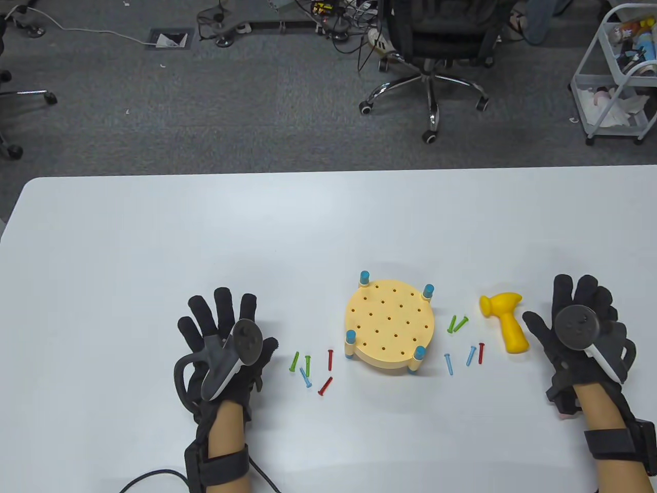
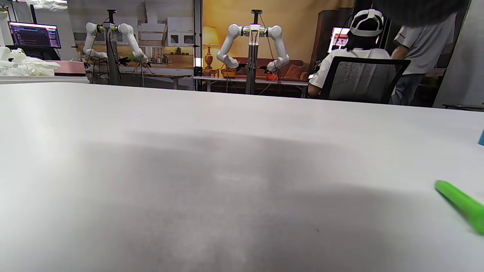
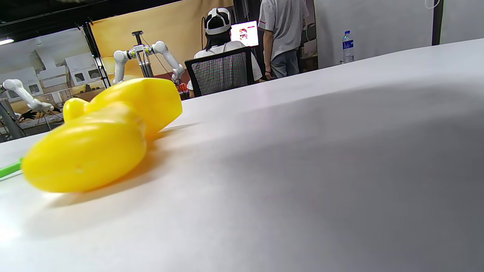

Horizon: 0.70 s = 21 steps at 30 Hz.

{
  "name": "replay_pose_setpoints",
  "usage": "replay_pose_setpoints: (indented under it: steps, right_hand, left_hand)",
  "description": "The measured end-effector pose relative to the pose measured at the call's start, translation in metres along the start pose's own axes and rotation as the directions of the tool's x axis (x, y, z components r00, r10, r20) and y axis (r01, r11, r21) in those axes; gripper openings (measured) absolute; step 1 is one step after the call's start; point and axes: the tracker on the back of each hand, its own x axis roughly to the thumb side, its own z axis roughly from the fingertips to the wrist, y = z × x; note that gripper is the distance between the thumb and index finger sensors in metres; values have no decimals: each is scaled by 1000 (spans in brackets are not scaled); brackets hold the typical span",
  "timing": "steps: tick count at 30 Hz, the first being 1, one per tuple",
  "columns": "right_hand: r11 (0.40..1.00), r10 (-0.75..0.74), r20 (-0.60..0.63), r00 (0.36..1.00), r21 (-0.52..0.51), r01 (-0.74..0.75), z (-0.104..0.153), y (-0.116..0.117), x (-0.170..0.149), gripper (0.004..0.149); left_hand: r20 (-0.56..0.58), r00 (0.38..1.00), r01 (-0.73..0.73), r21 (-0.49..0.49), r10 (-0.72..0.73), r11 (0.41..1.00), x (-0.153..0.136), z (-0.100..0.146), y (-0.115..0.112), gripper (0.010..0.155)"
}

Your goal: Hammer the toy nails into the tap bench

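Note:
A round yellow tap bench (image 1: pixel 388 326) with blue-capped legs and many holes stands on the white table (image 1: pixel 205 231). No nail stands in it. A yellow toy hammer (image 1: pixel 505 321) lies to its right, also large in the right wrist view (image 3: pixel 102 139). Several green, blue and red toy nails lie left of the bench (image 1: pixel 310 367) and right of it (image 1: pixel 464 341). My left hand (image 1: pixel 226 334) rests flat and open on the table, left of the nails. My right hand (image 1: pixel 580 323) rests flat and open just right of the hammer. A green nail (image 2: pixel 461 204) shows in the left wrist view.
The table's far edge runs across the middle of the table view. Beyond it stand an office chair (image 1: pixel 431 56) and a white cart (image 1: pixel 616 77) on grey carpet. A cable (image 1: pixel 154 477) trails from my left wrist at the near edge.

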Motion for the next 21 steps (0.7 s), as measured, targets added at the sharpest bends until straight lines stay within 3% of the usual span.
replay_pose_setpoints:
  steps: [21]
  right_hand:
    - [1000, -5, -21, 1000, 18, 6, 0, 3, -7, 92]
  left_hand:
    - [32, 999, 33, 8, -33, 999, 8, 4, 0, 87]
